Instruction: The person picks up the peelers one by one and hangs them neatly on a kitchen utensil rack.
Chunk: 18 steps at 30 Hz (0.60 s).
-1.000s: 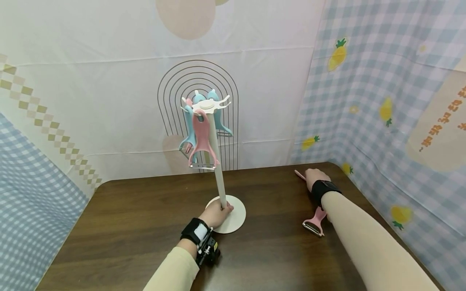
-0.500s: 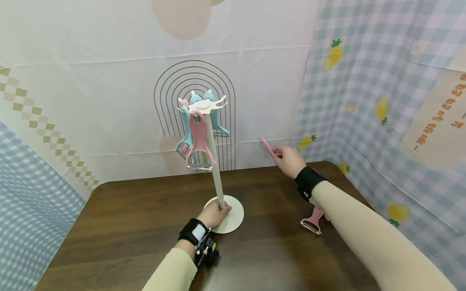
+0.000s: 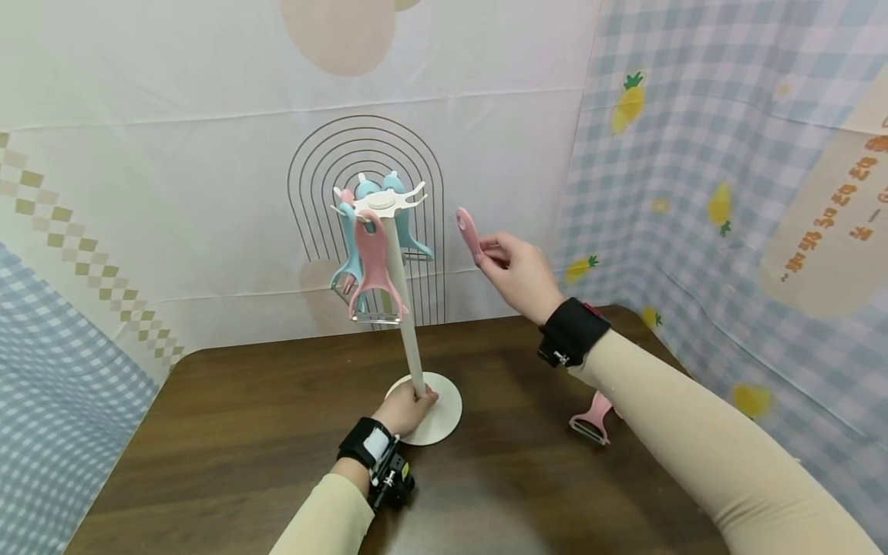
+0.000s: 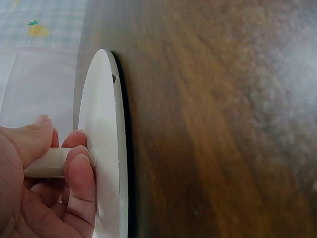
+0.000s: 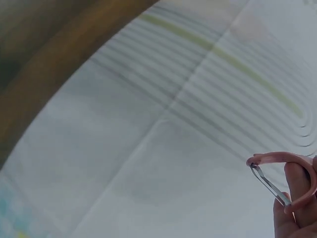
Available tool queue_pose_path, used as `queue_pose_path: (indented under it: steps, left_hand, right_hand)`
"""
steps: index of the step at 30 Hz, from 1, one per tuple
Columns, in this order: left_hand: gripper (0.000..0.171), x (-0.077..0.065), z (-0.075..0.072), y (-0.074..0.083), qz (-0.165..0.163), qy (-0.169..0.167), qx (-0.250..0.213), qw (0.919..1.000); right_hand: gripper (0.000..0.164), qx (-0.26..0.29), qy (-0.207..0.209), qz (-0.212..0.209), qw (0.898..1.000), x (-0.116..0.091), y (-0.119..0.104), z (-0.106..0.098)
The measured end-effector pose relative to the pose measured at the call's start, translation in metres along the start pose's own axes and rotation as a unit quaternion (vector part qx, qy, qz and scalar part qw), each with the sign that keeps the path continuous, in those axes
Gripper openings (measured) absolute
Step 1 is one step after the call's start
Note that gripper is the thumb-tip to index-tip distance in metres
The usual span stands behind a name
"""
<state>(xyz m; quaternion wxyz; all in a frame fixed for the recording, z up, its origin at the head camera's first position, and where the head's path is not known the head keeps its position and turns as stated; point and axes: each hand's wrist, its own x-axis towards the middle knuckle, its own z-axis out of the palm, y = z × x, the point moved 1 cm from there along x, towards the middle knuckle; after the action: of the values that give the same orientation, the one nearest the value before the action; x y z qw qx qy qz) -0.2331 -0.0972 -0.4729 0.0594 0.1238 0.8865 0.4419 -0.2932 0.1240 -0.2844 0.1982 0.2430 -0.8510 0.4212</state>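
Observation:
A white rack with a round base (image 3: 444, 420) and a hooked top (image 3: 383, 201) stands on the table. My left hand (image 3: 405, 408) grips its post low down, and the left wrist view shows the fingers curled round the post (image 4: 47, 163) just above the base. Pink and blue peelers hang from the hooks, a pink peeler (image 3: 375, 262) in front and a blue peeler (image 3: 408, 223) at the back. To the right of the rack, my right hand (image 3: 516, 274) holds another pink peeler (image 3: 468, 231) in the air, handle end up. Its blade (image 5: 270, 184) shows in the right wrist view.
One more pink peeler (image 3: 593, 420) lies on the brown table (image 3: 264, 432), partly hidden under my right forearm. A white cloth (image 3: 229, 216) hangs behind the table, and a blue checked cloth (image 3: 694, 177) closes off the right side.
My right hand has lifted a pink peeler off the table at the right and carried it up and left toward the rack top. The left hand has stayed on the post.

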Motion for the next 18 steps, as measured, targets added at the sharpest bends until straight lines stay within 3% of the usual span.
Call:
queue_pose_path:
  steps: [10, 18]
  left_hand:
    - [0.02, 0.0, -0.001, -0.004, 0.018, 0.001, -0.009, 0.9998]
    - [0.019, 0.003, 0.002, -0.005, -0.002, 0.002, 0.004, 1.0]
  right_hand:
    - [0.021, 0.071, 0.036, -0.056, 0.995, 0.01, -0.044, 0.003]
    - [0.018, 0.092, 0.051, -0.095, 0.99, 0.016, -0.067, 0.004]
